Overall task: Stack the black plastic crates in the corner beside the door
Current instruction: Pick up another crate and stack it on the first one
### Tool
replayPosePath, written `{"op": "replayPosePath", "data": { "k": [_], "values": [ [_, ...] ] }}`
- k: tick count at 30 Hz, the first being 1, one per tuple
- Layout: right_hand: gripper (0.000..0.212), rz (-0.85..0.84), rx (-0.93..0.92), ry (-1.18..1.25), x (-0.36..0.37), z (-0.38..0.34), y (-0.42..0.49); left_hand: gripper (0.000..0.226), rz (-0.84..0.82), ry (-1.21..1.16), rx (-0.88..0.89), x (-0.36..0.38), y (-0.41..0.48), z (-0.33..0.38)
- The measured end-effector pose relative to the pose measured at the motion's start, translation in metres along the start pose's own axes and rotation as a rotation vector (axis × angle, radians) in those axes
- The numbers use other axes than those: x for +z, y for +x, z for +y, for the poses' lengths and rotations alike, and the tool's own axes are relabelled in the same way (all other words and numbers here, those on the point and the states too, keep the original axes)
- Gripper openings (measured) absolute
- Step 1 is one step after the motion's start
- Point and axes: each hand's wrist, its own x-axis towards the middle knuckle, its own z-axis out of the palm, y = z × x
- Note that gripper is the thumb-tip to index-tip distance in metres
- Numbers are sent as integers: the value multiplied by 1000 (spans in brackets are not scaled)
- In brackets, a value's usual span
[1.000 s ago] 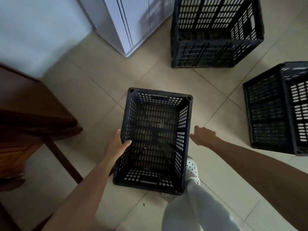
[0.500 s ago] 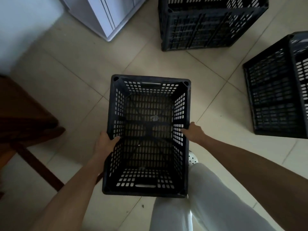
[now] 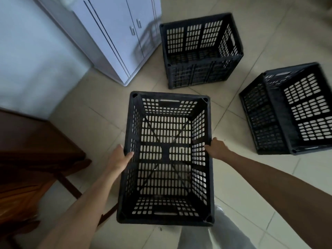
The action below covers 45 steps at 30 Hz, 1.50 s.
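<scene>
A black slotted plastic crate (image 3: 167, 219) hangs in front of me, open side up, held above the tiled floor. My left hand (image 3: 120, 159) grips its left rim, thumb hooked inside the wall. My right hand (image 3: 216, 149) grips the right rim the same way. A second black crate (image 3: 199, 72) stands upright on the floor farther ahead. A third black crate (image 3: 273, 121) lies at the right, tipped on its side with its opening facing right.
A white cabinet (image 3: 115, 33) stands at the upper left against a pale wall (image 3: 27, 60). A dark wooden table (image 3: 32, 150) with a slanted leg fills the left edge. My light trouser leg (image 3: 212, 236) shows below the crate. Beige floor tiles (image 3: 100, 105) lie between.
My right hand reached the crate's right rim and took hold of it. With both hands on it, the crate has come up closer to me. The view has tilted up toward the cabinet.
</scene>
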Motion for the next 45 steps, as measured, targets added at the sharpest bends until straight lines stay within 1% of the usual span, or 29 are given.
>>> {"op": "replayPosePath", "data": {
  "k": [7, 11, 16, 20, 22, 24, 27, 30, 33, 35, 39, 45],
  "values": [
    [53, 55, -57, 64, -122, 33, -120, 30, 28, 100, 181, -90, -105, 98],
    [54, 81, -88, 64, -190, 81, -179, 30, 64, 187, 288, -110, -150, 166],
    [52, 190, 8, 120, -258, 158, -235, 24, 53, 253, 444, -110, -193, 274],
    [55, 262, 91, 200, -293, 240, -253, 23, 98, 285, 530, -84, -223, 359],
    [58, 299, 102, 245, -306, 286, -260, 23, 103, 296, 577, -64, -241, 401],
    [57, 324, 118, 276, -322, 330, -271, 22, 96, 298, 623, -41, -260, 446],
    [49, 326, 142, 317, -352, 395, -291, 21, 75, 322, 692, -4, -294, 518],
    [37, 358, 149, 384, -383, 460, -307, 16, 57, 308, 722, 30, -323, 588],
    [32, 402, 154, 426, -413, 516, -315, 13, 31, 301, 753, 57, -341, 650],
    [30, 420, 152, 455, -434, 545, -319, 13, 31, 310, 801, 71, -353, 688],
    [36, 414, 149, 465, -472, 590, -314, 14, 40, 329, 846, 92, -362, 755],
    [27, 396, 166, 448, -546, 642, -275, 17, 48, 340, 879, 119, -340, 851]
  ]
}}
